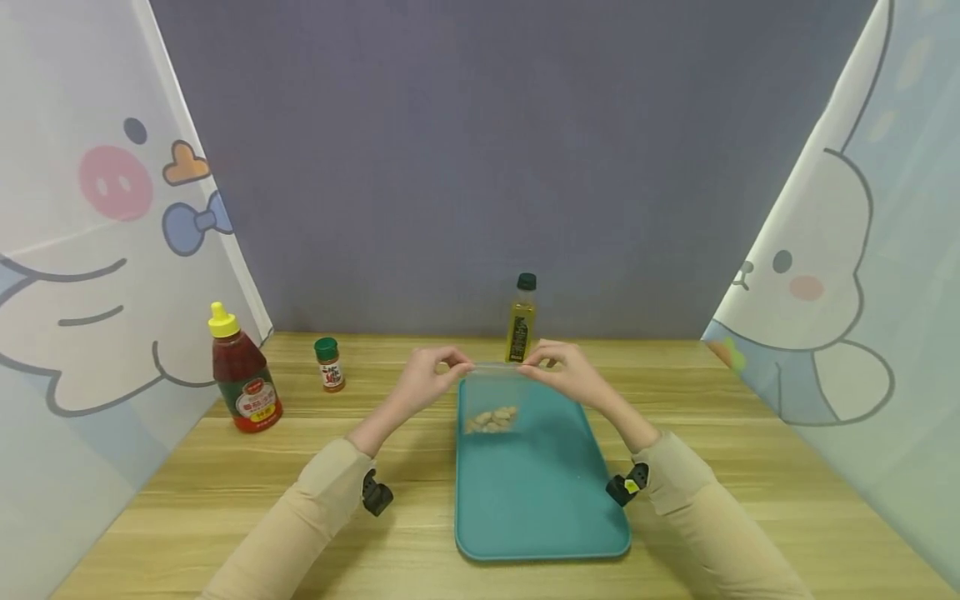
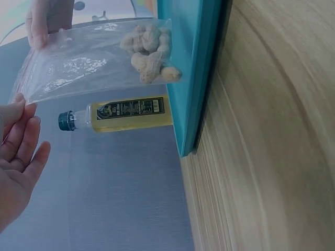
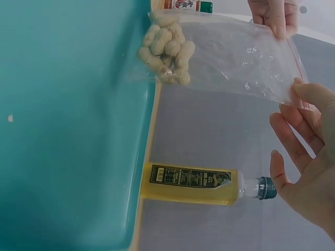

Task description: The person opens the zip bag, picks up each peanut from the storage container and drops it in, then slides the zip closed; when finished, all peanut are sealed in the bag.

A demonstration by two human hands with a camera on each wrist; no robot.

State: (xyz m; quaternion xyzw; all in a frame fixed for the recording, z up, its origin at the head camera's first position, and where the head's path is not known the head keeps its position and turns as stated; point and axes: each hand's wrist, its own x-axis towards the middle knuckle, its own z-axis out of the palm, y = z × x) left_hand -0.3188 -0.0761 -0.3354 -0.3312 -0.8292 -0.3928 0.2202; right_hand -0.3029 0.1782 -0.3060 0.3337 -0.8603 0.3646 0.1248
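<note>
A clear zip bag (image 1: 491, 396) hangs upright over the far part of a teal tray (image 1: 540, 492). Several peanuts in their shells (image 3: 167, 47) lie at the bottom of the bag. My left hand (image 1: 427, 379) pinches one top corner between thumb and forefinger. The other top corner is pinched by my right hand (image 1: 568, 373), its remaining fingers loosely bent away from the bag. The red zip line runs between both hands along the bag's top edge. In the left wrist view the peanuts (image 2: 152, 52) sit close over the tray's surface.
Behind the tray stands an oil bottle (image 1: 521, 321) with a dark green cap. To the left are a small green-capped spice jar (image 1: 330, 367) and a red sauce bottle (image 1: 247, 383) with a yellow tip. A tiny pale crumb (image 3: 10, 118) lies on the tray.
</note>
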